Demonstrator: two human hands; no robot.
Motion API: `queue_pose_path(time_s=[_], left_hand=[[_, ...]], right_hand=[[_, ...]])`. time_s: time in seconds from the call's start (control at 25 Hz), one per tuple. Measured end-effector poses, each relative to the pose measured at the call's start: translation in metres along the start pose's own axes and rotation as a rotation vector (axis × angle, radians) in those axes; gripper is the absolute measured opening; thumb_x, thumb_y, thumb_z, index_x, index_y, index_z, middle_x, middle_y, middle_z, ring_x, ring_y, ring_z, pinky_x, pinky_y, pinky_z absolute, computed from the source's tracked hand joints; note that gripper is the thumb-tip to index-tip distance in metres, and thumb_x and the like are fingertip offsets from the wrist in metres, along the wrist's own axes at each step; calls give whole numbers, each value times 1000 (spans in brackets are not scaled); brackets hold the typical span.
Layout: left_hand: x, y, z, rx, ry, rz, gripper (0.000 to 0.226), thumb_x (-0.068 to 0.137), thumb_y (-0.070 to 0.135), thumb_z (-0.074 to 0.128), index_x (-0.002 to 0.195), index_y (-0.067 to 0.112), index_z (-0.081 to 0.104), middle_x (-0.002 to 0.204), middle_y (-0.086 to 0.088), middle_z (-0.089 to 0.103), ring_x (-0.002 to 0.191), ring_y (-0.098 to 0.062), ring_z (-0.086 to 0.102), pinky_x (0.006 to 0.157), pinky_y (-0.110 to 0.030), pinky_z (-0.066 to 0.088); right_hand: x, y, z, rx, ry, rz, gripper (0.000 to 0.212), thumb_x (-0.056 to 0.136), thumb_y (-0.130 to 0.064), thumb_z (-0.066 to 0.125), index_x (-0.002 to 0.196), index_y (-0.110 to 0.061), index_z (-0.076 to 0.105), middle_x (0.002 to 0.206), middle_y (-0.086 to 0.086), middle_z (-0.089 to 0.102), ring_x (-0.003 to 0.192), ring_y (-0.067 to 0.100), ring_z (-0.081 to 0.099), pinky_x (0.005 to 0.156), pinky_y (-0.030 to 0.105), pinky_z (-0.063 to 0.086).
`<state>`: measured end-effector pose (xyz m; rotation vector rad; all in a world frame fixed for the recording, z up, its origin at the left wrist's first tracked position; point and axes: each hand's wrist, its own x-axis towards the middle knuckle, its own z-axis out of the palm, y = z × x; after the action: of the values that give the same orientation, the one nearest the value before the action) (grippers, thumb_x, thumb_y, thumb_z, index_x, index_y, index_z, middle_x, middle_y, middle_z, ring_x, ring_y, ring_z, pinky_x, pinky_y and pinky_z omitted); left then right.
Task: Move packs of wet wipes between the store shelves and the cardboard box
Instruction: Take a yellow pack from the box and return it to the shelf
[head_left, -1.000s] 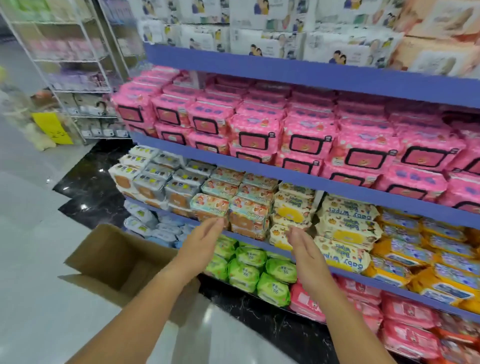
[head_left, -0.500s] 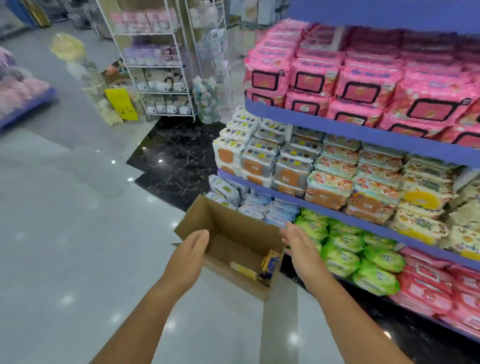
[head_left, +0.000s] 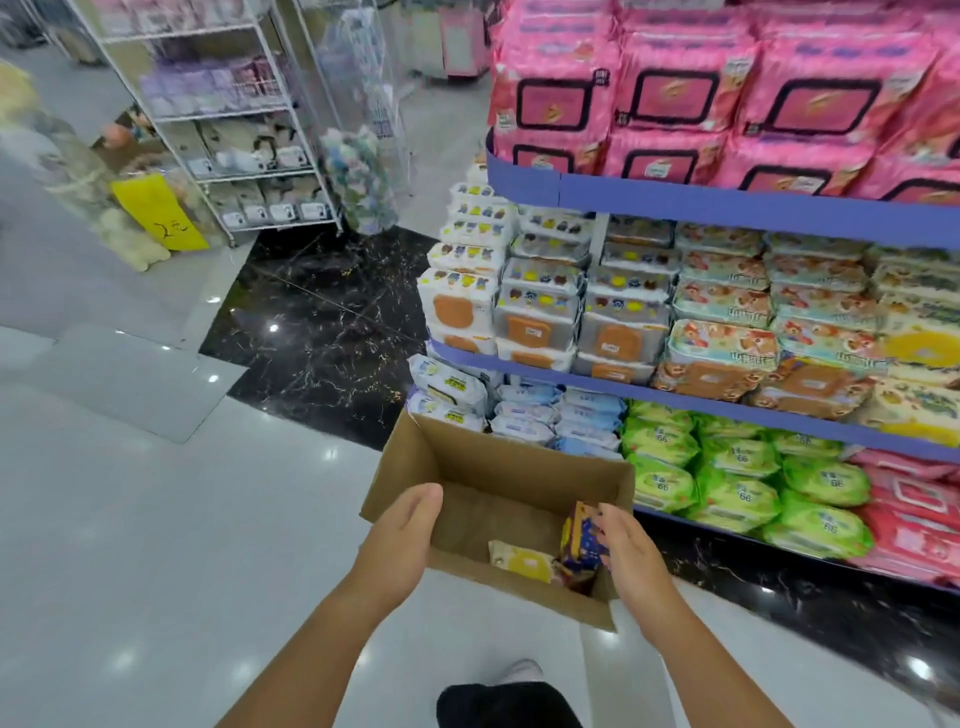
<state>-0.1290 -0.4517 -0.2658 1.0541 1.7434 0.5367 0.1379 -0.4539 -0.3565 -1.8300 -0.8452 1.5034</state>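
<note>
While your left hand (head_left: 410, 527) and right hand (head_left: 629, 545) hover open and empty over the cardboard box (head_left: 511, 465) at twelve o'clock, the blue wipes pack (head_left: 577, 535) standing inside likely needs gripping next.

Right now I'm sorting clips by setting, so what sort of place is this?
A retail shop, probably a discount or household-goods store. Blue-edged shelves hold dense stacks of wet wipe packs, and a yellow handwritten price sign stands by a white wire rack of goods.
</note>
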Motion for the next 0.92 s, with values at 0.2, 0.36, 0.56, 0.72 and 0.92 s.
queue_pose_path(time_s=[0.2,0.36,0.56,0.72,0.92], left_hand=[[84,-6,-12,71,-136,-23,27,103,54,40,122,45,57,122,30,57,123,-3,52,105,-29,38],[168,-35,-15,125,-135,-25,50,95,66,42,132,38,59,132,19,61,127,-6,54,116,-39,38],[285,-102,21,84,-152,-108,30,104,47,43,123,34,61,123,10,67,123,-19,59,114,-45,41],[347,-142,29,93,-144,-122,28,100,46,50,117,31,68,115,10,73,116,-17,64,109,-48,45],[376,-174,33,119,-147,-122,28,98,47,53,114,33,71,110,11,76,112,-15,67,105,-49,49]], right_hand=[[55,37,35,-16,105,145,54,100,-58,34,141,-26,50,143,0,52,130,18,49,116,45,35],[113,68,62,-123,160,223,53,104,-52,29,144,-22,47,140,-1,53,130,20,49,112,41,36],[242,152,79,-219,248,286,48,103,-50,33,129,-16,53,124,8,60,109,24,58,97,41,46],[330,219,83,-284,317,437,64,102,-51,36,151,-11,34,148,16,44,135,34,43,113,44,36],[378,269,94,-393,337,532,70,100,-54,38,155,-12,25,153,18,36,139,37,37,114,44,32]])
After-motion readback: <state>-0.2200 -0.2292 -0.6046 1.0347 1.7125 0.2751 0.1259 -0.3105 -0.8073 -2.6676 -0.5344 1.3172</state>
